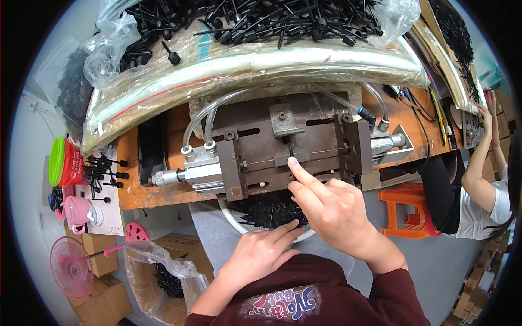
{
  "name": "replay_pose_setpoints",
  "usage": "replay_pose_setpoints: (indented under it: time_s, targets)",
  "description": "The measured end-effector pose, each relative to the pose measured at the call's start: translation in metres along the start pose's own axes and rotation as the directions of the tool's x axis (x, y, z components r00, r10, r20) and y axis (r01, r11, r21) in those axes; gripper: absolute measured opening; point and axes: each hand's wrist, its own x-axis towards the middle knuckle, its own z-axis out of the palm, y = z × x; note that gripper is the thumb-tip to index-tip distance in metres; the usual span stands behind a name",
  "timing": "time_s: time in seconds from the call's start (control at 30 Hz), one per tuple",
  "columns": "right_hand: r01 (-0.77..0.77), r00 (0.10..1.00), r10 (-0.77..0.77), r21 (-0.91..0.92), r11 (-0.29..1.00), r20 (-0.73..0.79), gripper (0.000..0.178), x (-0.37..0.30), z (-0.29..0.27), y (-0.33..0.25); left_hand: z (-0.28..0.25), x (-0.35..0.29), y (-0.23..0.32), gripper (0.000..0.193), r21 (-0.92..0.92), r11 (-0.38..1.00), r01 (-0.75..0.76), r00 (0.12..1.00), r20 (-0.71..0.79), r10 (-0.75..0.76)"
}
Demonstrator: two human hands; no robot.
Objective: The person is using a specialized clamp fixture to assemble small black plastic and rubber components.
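My right hand (334, 212) reaches over a dark metal clamping fixture (258, 149). Its index finger is stretched out, and the tip touches the lower end of a thin black plastic piece (290, 148) at the fixture's middle block. The other fingers bend beneath, partly hidden. My left hand (258, 254) lies with fingers extended at the near rim of a round white basket (229, 218), beside many small black parts (266, 211). I see nothing held in it. Pneumatic cylinders (201, 175) with clear hoses flank the fixture.
Black stemmed parts (304, 24) are heaped on a plastic-wrapped tray (255, 62) behind the fixture. On the left are a red tub (73, 163), a pink fan (74, 267) and a plastic-lined box (163, 299). Another person (481, 195) works at right near an orange stool (402, 209).
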Motion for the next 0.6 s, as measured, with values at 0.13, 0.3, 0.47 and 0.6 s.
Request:
replay_pose_setpoints:
  time_s: [0.13, 0.3, 0.47, 0.6]
  targets:
    - [0.007, 0.999, -0.006, -0.017, 1.000, 0.042, 0.021, 0.001, -0.005, -0.001, 0.003, 0.003, -0.002, 0.035, 0.001, 1.000, -0.013, 1.000, -0.023, 0.013]
    - [0.111, 0.994, -0.113, 0.094, 0.989, 0.014, 0.024, 0.023, -0.027, 0.012, 0.008, -0.004, -0.007, 0.039, -0.011, 0.999, -0.037, 0.999, 0.007, 0.037]
    - [0.135, 0.951, -0.140, -0.037, 0.990, -0.276, 0.018, 0.107, -0.054, 0.034, 0.015, -0.018, -0.011, 0.039, 0.004, 1.000, -0.023, 1.000, -0.006, 0.023]
    - [0.238, 0.927, -0.311, -0.312, 0.920, -0.211, 0.024, 0.185, -0.065, 0.058, 0.020, -0.023, -0.010, 0.038, -0.008, 0.999, -0.038, 0.999, -0.007, 0.038]
